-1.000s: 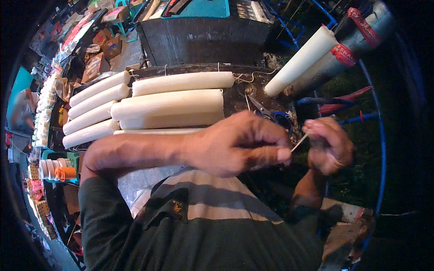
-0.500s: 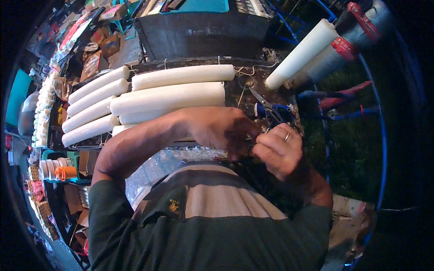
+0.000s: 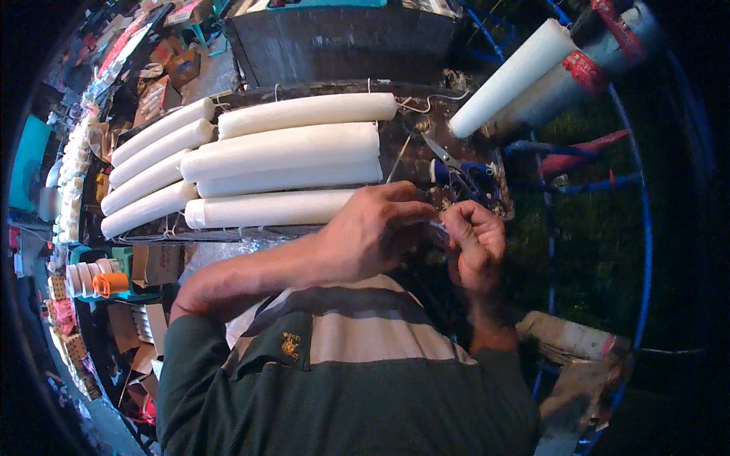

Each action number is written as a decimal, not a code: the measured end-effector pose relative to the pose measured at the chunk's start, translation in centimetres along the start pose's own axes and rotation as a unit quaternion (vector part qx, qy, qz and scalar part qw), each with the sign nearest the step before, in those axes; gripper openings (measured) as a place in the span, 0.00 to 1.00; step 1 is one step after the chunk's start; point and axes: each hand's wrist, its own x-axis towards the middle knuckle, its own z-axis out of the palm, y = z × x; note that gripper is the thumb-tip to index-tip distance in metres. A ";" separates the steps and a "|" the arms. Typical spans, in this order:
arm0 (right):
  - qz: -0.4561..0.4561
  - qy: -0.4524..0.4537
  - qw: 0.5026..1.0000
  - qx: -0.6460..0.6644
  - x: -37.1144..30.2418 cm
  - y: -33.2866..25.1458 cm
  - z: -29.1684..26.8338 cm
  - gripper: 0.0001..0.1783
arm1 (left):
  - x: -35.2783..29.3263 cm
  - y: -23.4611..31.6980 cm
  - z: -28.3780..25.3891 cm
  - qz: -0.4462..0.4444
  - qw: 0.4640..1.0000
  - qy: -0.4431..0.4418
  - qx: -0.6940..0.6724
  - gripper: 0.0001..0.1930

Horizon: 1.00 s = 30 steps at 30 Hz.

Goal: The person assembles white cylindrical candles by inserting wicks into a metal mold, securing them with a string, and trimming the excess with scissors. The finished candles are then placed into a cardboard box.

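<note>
My left hand [image 3: 380, 232] and my right hand [image 3: 475, 242] are close together at the near right of a dark worktable, fingers pinched. Between their fingertips is a small pale, shiny bit that I cannot make out. Just beyond the hands lie scissors [image 3: 442, 156] with blue handles, blades slightly apart, beside a small blue-and-white spool [image 3: 439, 172]. On the table left of my hands lie several long white candles [image 3: 281, 152] with string wicks at some ends. The nearest long candle [image 3: 266, 210] reaches toward my left hand, which covers its right end.
At the far right a white candle [image 3: 513, 80] leans beside a grey metal cylinder [image 3: 547, 99] with red bands. A dark tank [image 3: 342, 45] stands behind the table. Blue rails [image 3: 646, 228] run along the right. Cardboard boxes [image 3: 156, 262] and an orange roll [image 3: 110, 284] are at the left.
My hands have come slightly apart, and the left has moved down and left, uncovering more of the nearest candle. My right fingers have turned upward in a pinch. The view has shifted a little.
</note>
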 end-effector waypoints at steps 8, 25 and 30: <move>-0.022 0.041 0.991 0.123 1.5 1.5 2.1 0.09 | -1.0 0.2 1.7 -0.023 0.989 0.128 0.073 0.14; -0.412 0.048 0.850 -0.325 3.7 0.3 1.8 0.05 | 0.6 0.5 0.2 -0.140 0.974 0.079 -0.157 0.08; -0.390 -0.053 0.863 -0.316 3.7 -2.6 1.9 0.14 | 3.6 1.0 -3.4 -0.177 0.978 -0.056 -0.092 0.09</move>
